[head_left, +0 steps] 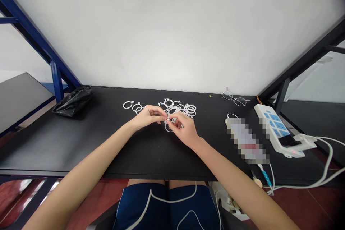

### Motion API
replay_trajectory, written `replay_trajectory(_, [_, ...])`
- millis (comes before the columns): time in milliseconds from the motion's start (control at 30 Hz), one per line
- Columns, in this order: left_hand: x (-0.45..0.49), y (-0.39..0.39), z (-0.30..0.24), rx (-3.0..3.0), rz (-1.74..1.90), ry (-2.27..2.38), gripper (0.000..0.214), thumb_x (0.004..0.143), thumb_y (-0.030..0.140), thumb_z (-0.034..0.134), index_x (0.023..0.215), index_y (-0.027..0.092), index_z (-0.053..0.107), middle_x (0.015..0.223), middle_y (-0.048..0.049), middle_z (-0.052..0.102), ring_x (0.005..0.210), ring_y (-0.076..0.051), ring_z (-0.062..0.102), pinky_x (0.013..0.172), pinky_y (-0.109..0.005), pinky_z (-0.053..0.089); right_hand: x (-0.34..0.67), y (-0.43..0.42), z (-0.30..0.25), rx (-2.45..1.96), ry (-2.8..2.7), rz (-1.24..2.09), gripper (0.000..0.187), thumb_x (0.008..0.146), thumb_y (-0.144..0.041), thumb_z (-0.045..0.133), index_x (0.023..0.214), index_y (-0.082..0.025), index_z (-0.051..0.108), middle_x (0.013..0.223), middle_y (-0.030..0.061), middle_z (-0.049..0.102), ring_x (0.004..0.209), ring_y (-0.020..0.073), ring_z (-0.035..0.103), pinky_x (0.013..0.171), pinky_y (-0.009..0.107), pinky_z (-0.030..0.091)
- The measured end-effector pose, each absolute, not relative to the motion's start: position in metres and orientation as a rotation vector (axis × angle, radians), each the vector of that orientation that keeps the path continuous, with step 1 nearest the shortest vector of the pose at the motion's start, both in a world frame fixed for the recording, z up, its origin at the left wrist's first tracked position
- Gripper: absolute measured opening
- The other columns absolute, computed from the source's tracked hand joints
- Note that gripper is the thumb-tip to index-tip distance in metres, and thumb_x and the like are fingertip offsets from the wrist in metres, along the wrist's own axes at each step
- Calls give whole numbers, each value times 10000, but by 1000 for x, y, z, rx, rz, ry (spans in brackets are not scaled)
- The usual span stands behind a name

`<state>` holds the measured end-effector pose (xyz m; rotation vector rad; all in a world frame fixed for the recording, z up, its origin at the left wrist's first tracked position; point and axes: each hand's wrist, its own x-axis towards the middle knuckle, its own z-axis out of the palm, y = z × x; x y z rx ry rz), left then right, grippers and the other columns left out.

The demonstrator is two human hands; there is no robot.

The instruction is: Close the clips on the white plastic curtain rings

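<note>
Blue shorts (167, 205), eyeglasses (235, 99), power strip (277, 129)

Glossy white plastic rings (179, 107) lie on a smooth matt black table (151, 147).

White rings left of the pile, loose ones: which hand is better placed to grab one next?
Left, probably. The left hand sits right beside the loose rings, while the right hand is across the pile of rings and pinches a ring with the left.
</note>
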<state>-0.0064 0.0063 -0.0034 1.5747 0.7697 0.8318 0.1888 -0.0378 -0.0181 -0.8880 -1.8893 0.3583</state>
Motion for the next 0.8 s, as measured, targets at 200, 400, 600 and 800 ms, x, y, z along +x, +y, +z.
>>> replay_trajectory(200, [-6,5,-3,1542,965,722,301,719,272,781,987,170,687,1054,-85,633,988,-194,583,704,-251,539,190,-39,-17,-910,-1883,367,77,905,-260,555,870,-213,604,784,12,647,530,94,559,490,220,449])
replay_trajectory(400, [-6,4,-3,1614,857,652,434,707,231,791,1115,199,649,1212,-112,591,1190,-258,520,831,-309,526,189,-40,-17,-892,-1859,394,86,916,-275,542,878,-216,592,806,16,653,547,98,573,502,227,466])
replay_trajectory(600, [-3,3,-6,1529,739,607,515,698,231,802,1173,184,609,1063,-73,656,936,-196,663,862,-372,552,188,-40,-19,-861,-1840,429,73,915,-270,549,880,-217,584,822,18,663,549,97,568,512,231,472])
replay_trajectory(800, [-5,3,-4,1540,711,671,444,726,282,783,1129,159,640,905,-39,677,682,-125,651,693,-281,555,189,-41,-15,-888,-1799,432,66,900,-264,575,861,-214,595,733,-4,643,531,97,564,503,224,459])
